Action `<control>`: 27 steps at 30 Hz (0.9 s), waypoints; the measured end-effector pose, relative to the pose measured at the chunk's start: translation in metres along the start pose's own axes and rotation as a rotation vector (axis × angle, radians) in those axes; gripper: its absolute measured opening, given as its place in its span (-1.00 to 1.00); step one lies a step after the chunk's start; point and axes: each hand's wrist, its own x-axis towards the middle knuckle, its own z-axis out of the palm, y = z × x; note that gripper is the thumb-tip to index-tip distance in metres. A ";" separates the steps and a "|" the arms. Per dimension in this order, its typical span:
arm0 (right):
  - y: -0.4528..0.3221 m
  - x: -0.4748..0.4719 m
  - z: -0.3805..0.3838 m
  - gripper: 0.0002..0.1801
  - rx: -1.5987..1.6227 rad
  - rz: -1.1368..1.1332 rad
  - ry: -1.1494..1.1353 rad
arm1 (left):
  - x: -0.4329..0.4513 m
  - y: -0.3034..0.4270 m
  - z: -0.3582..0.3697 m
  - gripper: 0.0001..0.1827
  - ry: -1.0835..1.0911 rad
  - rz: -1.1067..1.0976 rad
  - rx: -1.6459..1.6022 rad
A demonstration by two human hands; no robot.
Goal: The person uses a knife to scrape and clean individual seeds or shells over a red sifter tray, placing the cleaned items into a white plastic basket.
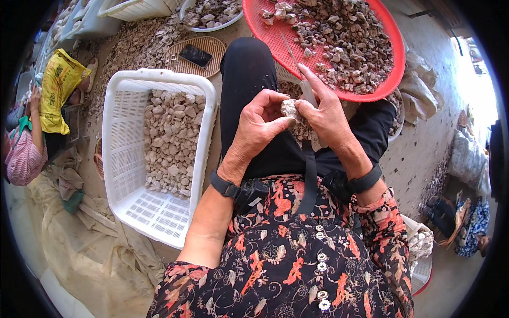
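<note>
My left hand [264, 117] pinches a small pale, rough lump [289, 109] between thumb and fingers. In my right hand [324, 113] is a knife with a light handle [308, 93], its thin blade [291, 51] pointing up and away from the lump. My right thumb touches the lump's side. Just beyond my right hand, a red perforated plastic basket [268, 43] holds many dark, rough lumps [350, 47]. To the left stands a white plastic crate [127, 159] partly filled with pale lumps [173, 139]. What the lumps are, I cannot tell.
A round woven tray [171, 49] with a smartphone [195, 55] lies beyond the crate, near a basin [210, 28] of lumps. Scraps [135, 47] litter the floor. A person [28, 147] sits at far left, another [473, 226] at far right. Pale sheeting [91, 254] lies lower left.
</note>
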 end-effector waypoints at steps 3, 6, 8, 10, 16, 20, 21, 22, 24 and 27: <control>-0.003 -0.002 0.001 -0.27 -0.061 -0.019 0.008 | -0.001 0.000 0.002 -0.62 0.009 -0.008 -0.007; -0.003 -0.003 0.002 -0.27 -0.075 -0.022 0.024 | 0.000 0.001 0.003 -0.61 0.023 -0.022 0.055; 0.000 -0.005 0.001 -0.26 -0.030 -0.016 0.032 | 0.000 0.000 0.003 -0.62 0.032 -0.030 0.045; 0.000 -0.007 0.001 -0.25 0.014 0.003 0.028 | 0.002 0.002 0.003 -0.63 0.083 -0.006 -0.016; 0.001 -0.016 -0.011 -0.27 0.047 0.153 0.018 | -0.001 0.007 0.000 -0.67 0.082 0.039 -0.058; 0.002 -0.022 -0.017 -0.33 -0.069 -0.125 -0.009 | 0.002 0.003 -0.006 -0.65 0.090 0.029 -0.133; 0.002 -0.025 -0.019 -0.35 -0.109 -0.255 -0.031 | 0.001 0.002 -0.008 -0.62 0.090 0.032 -0.154; -0.003 -0.031 -0.024 -0.36 -0.122 -0.218 -0.091 | 0.001 0.002 -0.008 -0.62 0.091 0.034 -0.152; -0.006 -0.041 -0.033 -0.35 -0.190 -0.279 -0.146 | 0.001 0.001 -0.008 -0.62 0.117 0.053 -0.190; -0.004 -0.057 -0.041 -0.33 -0.299 -0.331 -0.226 | 0.001 0.003 -0.007 -0.63 0.139 0.088 -0.173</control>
